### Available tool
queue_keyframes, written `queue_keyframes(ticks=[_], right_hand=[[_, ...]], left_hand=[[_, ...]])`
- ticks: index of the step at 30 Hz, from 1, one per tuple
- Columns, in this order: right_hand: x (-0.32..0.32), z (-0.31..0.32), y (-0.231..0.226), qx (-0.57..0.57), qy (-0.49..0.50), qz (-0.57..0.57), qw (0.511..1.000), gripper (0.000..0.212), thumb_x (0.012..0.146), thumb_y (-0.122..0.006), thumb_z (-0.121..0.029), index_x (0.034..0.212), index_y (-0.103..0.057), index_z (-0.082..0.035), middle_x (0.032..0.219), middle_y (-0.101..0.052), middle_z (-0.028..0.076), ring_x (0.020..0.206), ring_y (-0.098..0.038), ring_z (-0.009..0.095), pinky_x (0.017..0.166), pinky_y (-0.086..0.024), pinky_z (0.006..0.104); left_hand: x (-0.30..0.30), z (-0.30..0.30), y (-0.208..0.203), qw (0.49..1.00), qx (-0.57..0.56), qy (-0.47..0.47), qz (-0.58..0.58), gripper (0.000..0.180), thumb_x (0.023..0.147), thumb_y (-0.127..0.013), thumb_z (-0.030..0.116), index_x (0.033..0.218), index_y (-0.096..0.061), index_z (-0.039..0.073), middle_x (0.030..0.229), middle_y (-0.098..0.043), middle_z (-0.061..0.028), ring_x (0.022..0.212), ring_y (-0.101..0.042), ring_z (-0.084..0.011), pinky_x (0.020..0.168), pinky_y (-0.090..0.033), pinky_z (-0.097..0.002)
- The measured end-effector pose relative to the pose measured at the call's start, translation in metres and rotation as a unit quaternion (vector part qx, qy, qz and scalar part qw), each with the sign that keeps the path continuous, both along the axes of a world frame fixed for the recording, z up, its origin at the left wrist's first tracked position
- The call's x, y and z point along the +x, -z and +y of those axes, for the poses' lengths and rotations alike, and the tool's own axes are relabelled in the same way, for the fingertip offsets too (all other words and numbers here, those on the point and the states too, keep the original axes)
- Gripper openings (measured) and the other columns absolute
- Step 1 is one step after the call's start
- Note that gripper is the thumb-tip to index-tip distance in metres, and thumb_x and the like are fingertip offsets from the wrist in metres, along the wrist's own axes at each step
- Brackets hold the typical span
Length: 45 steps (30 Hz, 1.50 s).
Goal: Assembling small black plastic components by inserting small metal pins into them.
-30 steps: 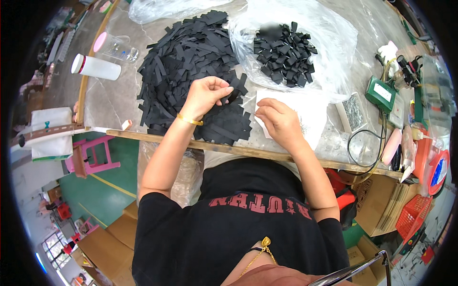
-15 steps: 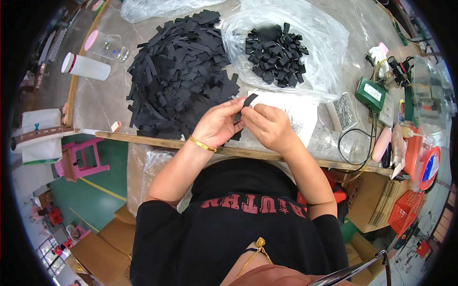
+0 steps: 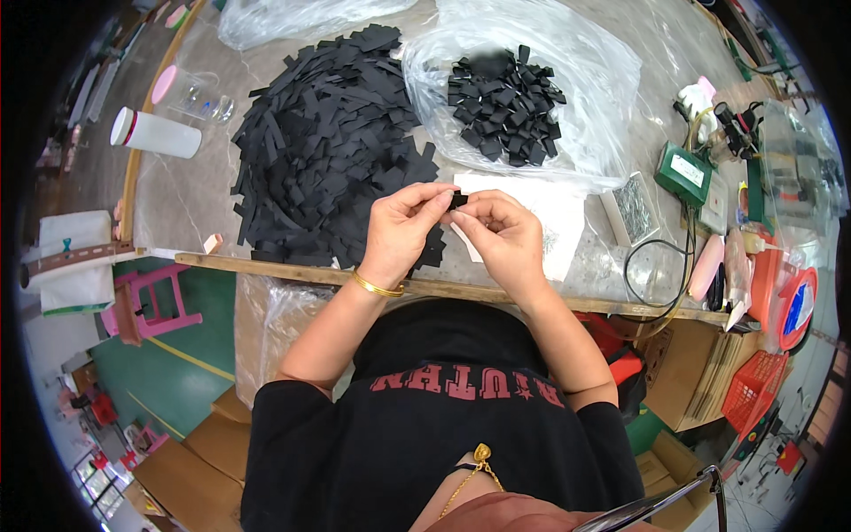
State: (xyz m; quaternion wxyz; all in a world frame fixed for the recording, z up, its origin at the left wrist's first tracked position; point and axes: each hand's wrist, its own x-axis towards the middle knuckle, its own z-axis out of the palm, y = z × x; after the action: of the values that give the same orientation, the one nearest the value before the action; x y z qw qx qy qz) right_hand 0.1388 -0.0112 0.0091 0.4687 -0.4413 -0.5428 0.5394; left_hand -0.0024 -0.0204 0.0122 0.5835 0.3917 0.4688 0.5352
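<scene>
Between the fingertips of both hands is a short black fabric strip (image 3: 458, 201), now small and seemingly folded. My left hand (image 3: 399, 229) pinches its left side, and my right hand (image 3: 509, 232) pinches its right side. Whether a small metal piece is in the fingers I cannot make out. Left of my hands lies a big heap of flat black strips (image 3: 324, 151). Beyond them, folded black pieces (image 3: 510, 111) are piled on a clear plastic bag (image 3: 603, 89). Under and beside my right hand lies a white sheet (image 3: 566, 232) with thin metal bits on it.
An open box of metal pieces (image 3: 633, 211) stands right of the sheet, near a black cable and a green device (image 3: 683, 174). A white bottle (image 3: 158, 132) and a clear pink-lidded jar (image 3: 191, 93) lie at the left. The table's wooden edge (image 3: 301, 271) runs before me.
The strip, earlier long and curved upward from my fingers, now shows as a short piece. My hands have turned so that their fingertips meet at it from both sides.
</scene>
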Motion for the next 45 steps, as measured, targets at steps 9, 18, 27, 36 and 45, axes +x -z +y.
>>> queue_keyframes(ticks=[9,18,27,36,45], right_hand=[[0.004,0.004,-0.016,-0.002,0.001,-0.111,0.994,0.006,0.07,-0.063,-0.003,0.071,-0.061,0.003,0.076,-0.059,0.007,0.058,-0.051,0.01,0.053,-0.043,0.0241],[0.004,0.003,-0.017,-0.03,-0.003,-0.093,0.995,0.009,0.07,-0.064,-0.006,0.071,-0.061,0.003,0.075,-0.06,0.007,0.06,-0.053,0.011,0.054,-0.043,0.0241],[0.006,0.004,-0.019,-0.021,-0.017,-0.116,0.993,0.009,0.07,-0.064,-0.006,0.071,-0.06,0.002,0.073,-0.059,0.007,0.058,-0.052,0.012,0.053,-0.043,0.0248],[0.018,0.015,-0.014,-0.006,0.001,-0.056,0.998,0.006,0.075,-0.062,-0.002,0.079,-0.061,0.001,0.073,-0.061,0.006,0.061,-0.055,0.009,0.053,-0.044,0.0228],[0.014,0.01,-0.015,-0.051,0.004,-0.087,0.995,0.007,0.077,-0.061,-0.003,0.081,-0.06,0.002,0.068,-0.06,0.006,0.058,-0.054,0.007,0.052,-0.044,0.0216]], left_hand=[[0.002,-0.004,0.004,0.999,-0.021,-0.006,-0.032,0.02,0.085,-0.055,0.009,0.1,-0.059,-0.004,0.088,-0.061,-0.0071,0.077,-0.057,-0.0121,0.071,-0.047,-0.0239],[0.004,-0.004,0.002,0.998,-0.024,-0.023,-0.054,0.016,0.081,-0.058,0.002,0.096,-0.06,-0.004,0.086,-0.061,-0.0045,0.075,-0.057,-0.0079,0.071,-0.047,-0.0201],[0.003,-0.004,0.004,0.999,-0.028,-0.023,-0.04,0.014,0.081,-0.059,0.002,0.094,-0.06,-0.004,0.084,-0.061,-0.0039,0.074,-0.056,-0.0075,0.069,-0.047,-0.0205],[-0.006,0.0,-0.003,0.996,-0.057,0.066,0.024,0.016,0.082,-0.059,0.006,0.095,-0.059,-0.003,0.086,-0.06,-0.0031,0.075,-0.055,-0.007,0.065,-0.046,-0.0208],[-0.001,0.003,-0.006,0.994,-0.061,0.084,0.022,0.017,0.084,-0.056,0.006,0.098,-0.058,-0.003,0.089,-0.06,-0.0034,0.076,-0.055,-0.0074,0.067,-0.046,-0.021]])
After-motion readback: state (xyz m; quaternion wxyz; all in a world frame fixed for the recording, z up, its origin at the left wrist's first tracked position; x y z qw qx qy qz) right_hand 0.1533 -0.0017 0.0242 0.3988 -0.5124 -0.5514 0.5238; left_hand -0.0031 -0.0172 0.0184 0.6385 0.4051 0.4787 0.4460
